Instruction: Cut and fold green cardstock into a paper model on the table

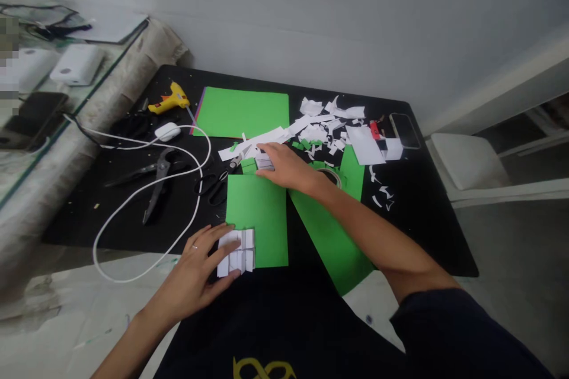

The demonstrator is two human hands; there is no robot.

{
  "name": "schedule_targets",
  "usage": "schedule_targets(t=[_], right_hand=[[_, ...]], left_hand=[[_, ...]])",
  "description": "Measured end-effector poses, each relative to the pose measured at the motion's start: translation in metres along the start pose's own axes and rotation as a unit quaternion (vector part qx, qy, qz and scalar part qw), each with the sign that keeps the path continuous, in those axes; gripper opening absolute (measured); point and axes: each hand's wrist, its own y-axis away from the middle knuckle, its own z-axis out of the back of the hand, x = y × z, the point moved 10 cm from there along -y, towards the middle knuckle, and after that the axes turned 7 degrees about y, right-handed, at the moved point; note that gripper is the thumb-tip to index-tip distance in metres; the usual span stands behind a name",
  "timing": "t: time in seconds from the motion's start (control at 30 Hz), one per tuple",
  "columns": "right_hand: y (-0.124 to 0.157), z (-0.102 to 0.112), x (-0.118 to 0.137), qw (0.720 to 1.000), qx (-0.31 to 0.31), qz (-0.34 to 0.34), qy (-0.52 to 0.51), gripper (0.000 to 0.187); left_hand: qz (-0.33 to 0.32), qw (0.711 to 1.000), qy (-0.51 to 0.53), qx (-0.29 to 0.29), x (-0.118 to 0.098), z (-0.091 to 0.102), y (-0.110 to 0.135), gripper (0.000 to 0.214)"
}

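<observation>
My left hand point(205, 266) lies over a folded white paper piece point(246, 249) at the lower left corner of a green sheet point(267, 207). Its thumb is at the piece's lower edge and its fingers rest across the top. Farther forward, my right hand point(284, 164) has thumb and fingers on either side of a small white folded paper point(264, 161). A small green paper piece point(249, 166) lies just left of it. Part of the small white paper is hidden under my fingers.
Scissors point(216, 186), large shears point(159, 180), a white cable point(133, 204) and a yellow glue gun point(171, 100) lie left. Green sheets point(244, 109) are stacked behind. Paper scraps point(317, 130), a tape roll point(331, 175) and a phone point(404, 130) are toward the right.
</observation>
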Motion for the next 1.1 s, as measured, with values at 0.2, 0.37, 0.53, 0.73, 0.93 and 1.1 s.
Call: schedule_targets(t=[0.2,0.37,0.53,0.73,0.93,1.1], right_hand=[[-0.016,-0.017,-0.007,0.999,0.019,-0.021,0.038,0.054],[-0.019,-0.011,-0.013,0.998,0.024,-0.042,0.033,0.034],[-0.009,0.040,-0.034,0.986,-0.068,-0.101,-0.110,0.015],[0.066,0.070,-0.034,0.928,-0.184,-0.142,-0.290,0.057],[0.133,-0.019,0.018,0.933,-0.099,-0.137,-0.317,0.042],[0.157,-0.042,0.040,0.960,-0.157,-0.109,-0.202,0.042]], left_hand=[[0.025,1.000,0.007,-0.014,0.008,0.003,0.008,0.044],[0.034,0.999,0.008,-0.019,0.009,0.002,0.004,0.045],[0.022,0.999,0.000,-0.029,0.005,0.004,-0.001,0.041],[0.023,0.999,-0.003,-0.027,0.006,0.006,-0.007,0.042],[0.024,0.999,-0.011,-0.038,0.008,0.006,-0.011,0.044],[0.029,0.999,0.001,-0.027,0.011,0.005,-0.010,0.044]])
